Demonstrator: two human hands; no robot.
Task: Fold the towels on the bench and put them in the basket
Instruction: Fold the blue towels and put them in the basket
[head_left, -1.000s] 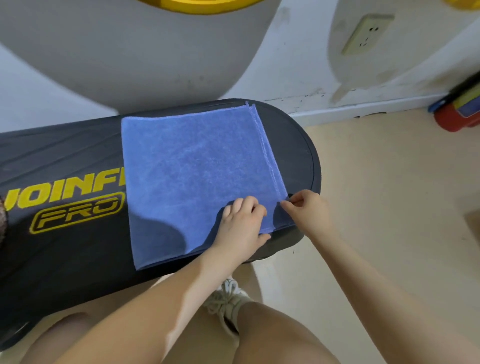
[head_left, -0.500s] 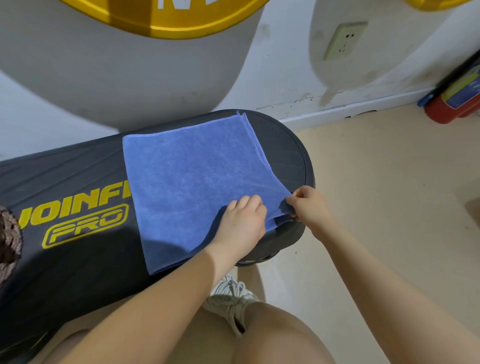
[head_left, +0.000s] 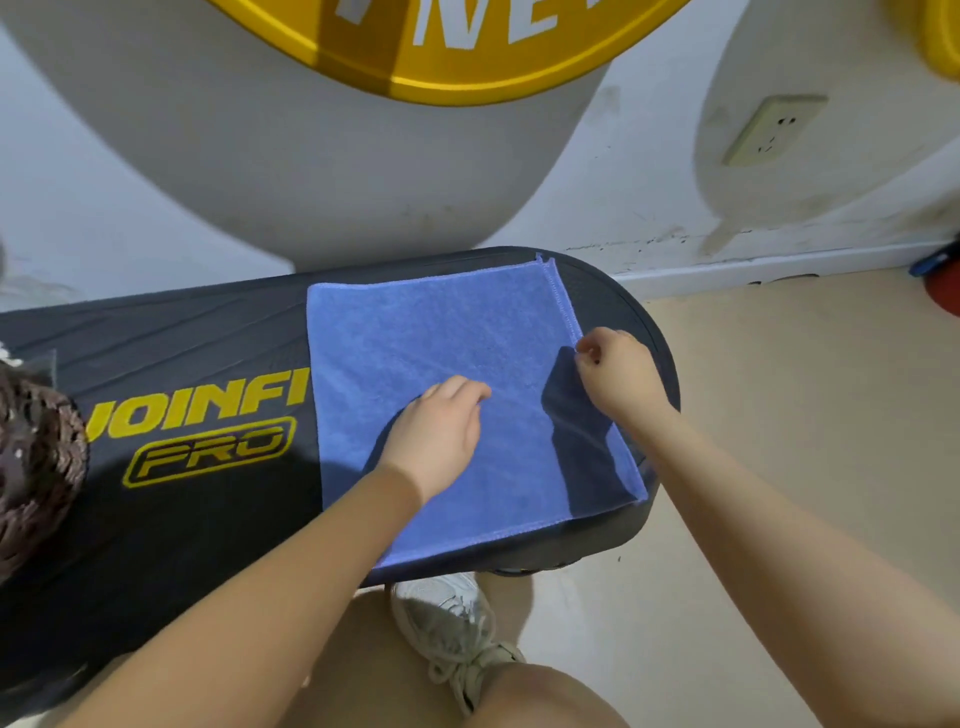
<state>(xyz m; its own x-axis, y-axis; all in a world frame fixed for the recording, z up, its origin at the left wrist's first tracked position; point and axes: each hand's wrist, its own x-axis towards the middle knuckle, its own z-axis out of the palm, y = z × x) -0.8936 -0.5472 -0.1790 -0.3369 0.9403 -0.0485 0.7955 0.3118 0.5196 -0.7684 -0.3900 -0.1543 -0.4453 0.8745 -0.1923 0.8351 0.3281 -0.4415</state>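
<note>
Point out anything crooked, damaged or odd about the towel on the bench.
Nothing damaged. The blue towel lies flat but sits slightly askew on the bench, and its near right corner pokes just past the bench's rounded end. The right hand pinches its right edge; the left hand rests on its middle.

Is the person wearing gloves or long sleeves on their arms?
No. Both arms are bare all the way to the frame's edge: no sleeves, gloves, watch or rings show on the left hand or the right hand. Lower down, one pale laced sneaker shows.
</note>
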